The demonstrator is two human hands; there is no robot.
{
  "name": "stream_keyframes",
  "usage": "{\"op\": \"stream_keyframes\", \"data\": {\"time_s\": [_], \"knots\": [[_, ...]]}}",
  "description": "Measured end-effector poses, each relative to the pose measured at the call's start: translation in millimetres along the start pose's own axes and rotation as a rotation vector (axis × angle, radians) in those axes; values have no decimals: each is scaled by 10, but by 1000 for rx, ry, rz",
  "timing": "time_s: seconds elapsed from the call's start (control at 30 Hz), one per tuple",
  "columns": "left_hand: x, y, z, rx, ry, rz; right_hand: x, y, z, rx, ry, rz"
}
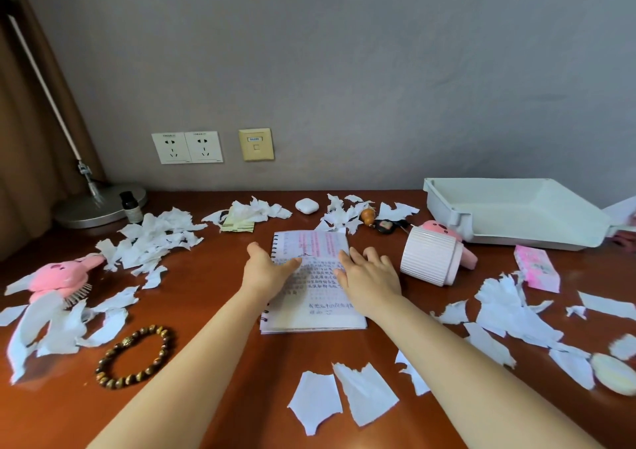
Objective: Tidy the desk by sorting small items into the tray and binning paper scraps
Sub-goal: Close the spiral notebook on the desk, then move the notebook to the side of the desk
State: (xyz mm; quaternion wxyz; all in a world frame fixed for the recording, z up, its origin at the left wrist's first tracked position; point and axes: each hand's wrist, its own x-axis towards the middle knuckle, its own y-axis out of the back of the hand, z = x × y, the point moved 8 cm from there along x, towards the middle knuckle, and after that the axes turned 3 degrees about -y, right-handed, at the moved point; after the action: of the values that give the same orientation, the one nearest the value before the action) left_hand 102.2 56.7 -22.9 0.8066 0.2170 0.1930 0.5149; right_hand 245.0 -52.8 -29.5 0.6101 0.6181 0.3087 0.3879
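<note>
- The left hand (266, 269) lies flat on the left part of the one open spiral notebook (311, 317). Its fingers are straight and point right, gripping nothing.
- The right hand (370, 276) rests palm down on the same page, fingers spread and loose, also holding nothing.
- The notebook sits in the middle of the desk (220, 311), with its coil binding on the left.
- Two larger paper scraps (315, 400) lie side by side on the near side of the notebook. The others are scattered in heaps to the left, behind and to the right, too many to count.
- One bead bracelet (128, 341) lies at the front left, and one pink hairbrush (58, 274) lies beyond it among scraps.
- Just right of the notebook, one ribbed pink cylinder (430, 257) lies on its side, near one pink tissue pack (537, 269).
- One white earbud case (306, 205) sits among the scraps at the back.
- One pale tray (516, 242) stands at the back right, against the wall.
- Two white sockets (187, 147) and one yellow plate (256, 144) are set in the wall.
</note>
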Motion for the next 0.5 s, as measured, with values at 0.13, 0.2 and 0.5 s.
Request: {"op": "stream_keyframes", "data": {"time_s": [0.13, 0.2, 0.5], "knots": [[44, 102, -3, -58, 111, -23, -6, -4, -13, 16, 0, 5], [90, 112, -30, -147, 141, -48, -16, 6, -17, 20, -2, 3], [24, -48, 195, -266, 70, -241, -76, 83, 43, 128, -36, -21]]}}
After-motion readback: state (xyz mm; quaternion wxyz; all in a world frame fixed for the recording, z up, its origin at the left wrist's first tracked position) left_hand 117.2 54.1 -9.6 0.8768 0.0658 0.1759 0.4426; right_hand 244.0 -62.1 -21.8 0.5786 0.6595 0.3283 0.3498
